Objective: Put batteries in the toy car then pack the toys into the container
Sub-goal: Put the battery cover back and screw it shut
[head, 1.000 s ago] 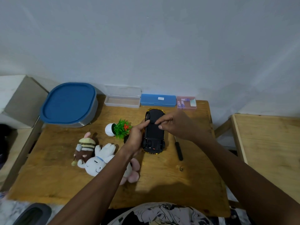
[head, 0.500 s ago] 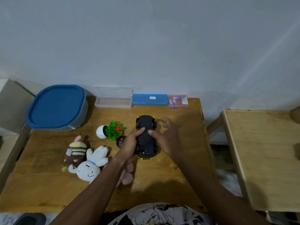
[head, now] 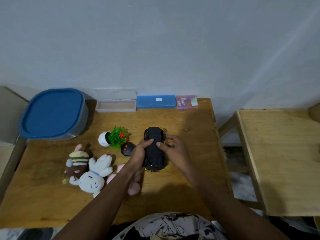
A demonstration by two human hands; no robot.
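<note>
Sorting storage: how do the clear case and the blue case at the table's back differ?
The clear case stands open, lid raised; the blue case is shut. The clear case is see-through; the blue case is opaque with a small white label. Both are long, flat boxes, side by side.

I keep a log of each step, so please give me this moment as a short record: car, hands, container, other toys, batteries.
car: toy car upside down, black underside up
left hand: grips one side, thumb on underside
right hand: grips other side, thumb on underside
container: blue lid on, back left of table
other toys: striped plush, white plush, black remote, tipped plant, on table
batteries: probably in pink box, back edge
</note>
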